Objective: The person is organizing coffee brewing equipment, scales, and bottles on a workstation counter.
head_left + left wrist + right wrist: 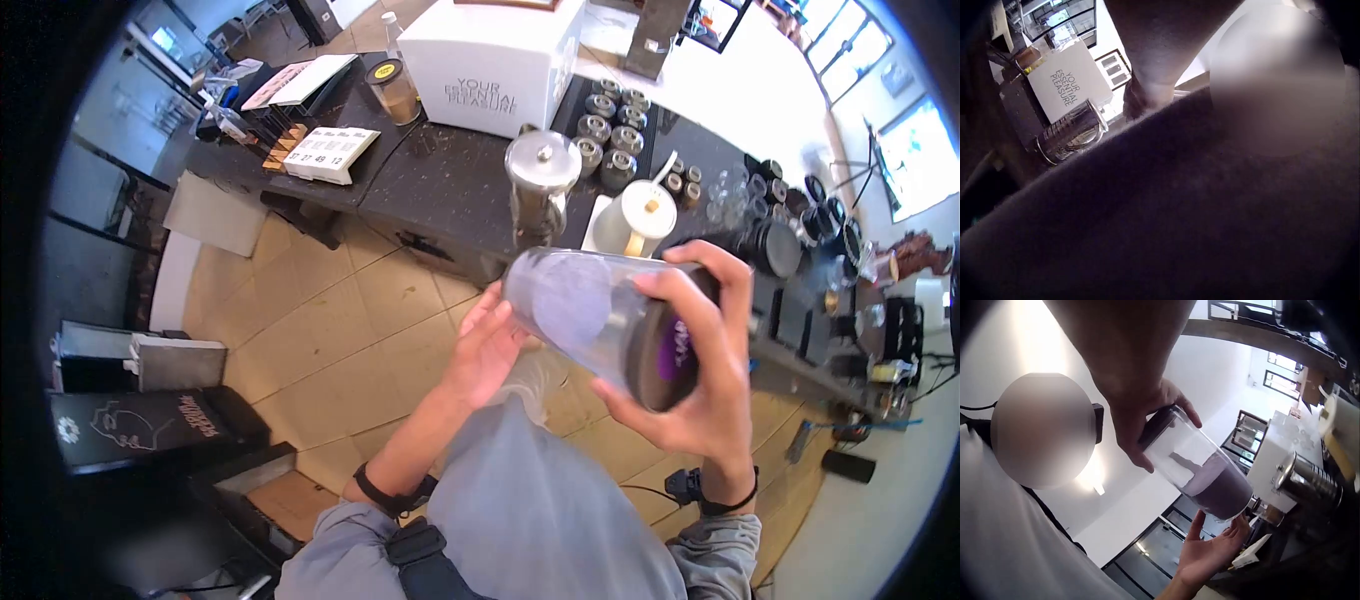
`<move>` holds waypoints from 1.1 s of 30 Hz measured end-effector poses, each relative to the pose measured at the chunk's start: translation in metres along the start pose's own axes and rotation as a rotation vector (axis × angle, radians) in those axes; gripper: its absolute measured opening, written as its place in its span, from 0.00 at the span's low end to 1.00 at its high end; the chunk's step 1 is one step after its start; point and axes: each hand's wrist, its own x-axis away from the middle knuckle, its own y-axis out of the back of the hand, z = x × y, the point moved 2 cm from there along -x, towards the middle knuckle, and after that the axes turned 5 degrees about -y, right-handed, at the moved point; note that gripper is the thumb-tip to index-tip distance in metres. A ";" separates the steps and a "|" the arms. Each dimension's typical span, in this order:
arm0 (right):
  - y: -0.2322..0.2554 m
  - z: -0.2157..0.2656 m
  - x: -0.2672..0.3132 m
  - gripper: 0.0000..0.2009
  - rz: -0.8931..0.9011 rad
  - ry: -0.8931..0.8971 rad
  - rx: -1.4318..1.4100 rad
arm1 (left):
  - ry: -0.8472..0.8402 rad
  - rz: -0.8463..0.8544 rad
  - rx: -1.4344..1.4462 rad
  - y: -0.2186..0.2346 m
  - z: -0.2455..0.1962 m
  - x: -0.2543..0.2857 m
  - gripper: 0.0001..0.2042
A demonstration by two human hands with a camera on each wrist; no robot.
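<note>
A clear jar (600,310) with pale purple powder is held tilted, its dark lid (665,350) with a purple label toward the right. My right hand (715,370) grips the lid end, thumb below and fingers over the top. At the jar's base, my left hand (485,350) touches with its fingertips, the palm turned up. In the right wrist view the powder (1225,490) has gathered toward the base, just above the left hand (1210,553). A forearm (1166,37) and dark cloth fill much of the left wrist view, where the jar does not show.
On the dark counter (430,190) stand a French press (543,165), a white kettle (645,212), a white box (490,70) and several small lidded jars (612,130). A jar of brown powder (395,95) and a flip calendar (330,153) stand farther left. Cases (140,425) sit at lower left.
</note>
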 end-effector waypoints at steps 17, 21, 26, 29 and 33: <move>-0.210 -0.005 -0.068 0.38 -0.092 -0.279 0.063 | -0.010 -0.127 -0.396 0.161 -0.105 -0.076 0.18; -0.268 -0.018 -0.123 0.38 -0.077 -0.302 0.193 | -0.315 0.041 -0.923 0.204 -0.141 -0.131 0.21; -0.323 -0.042 -0.169 0.38 -0.116 -0.348 0.218 | -0.363 0.195 -1.280 0.228 -0.169 -0.176 0.25; -0.340 -0.053 -0.190 0.38 -0.108 -0.390 0.259 | -0.347 0.152 -1.090 0.235 -0.166 -0.195 0.28; -0.355 -0.067 -0.208 0.38 -0.088 -0.453 0.306 | -0.275 0.163 -1.134 0.243 -0.161 -0.219 0.30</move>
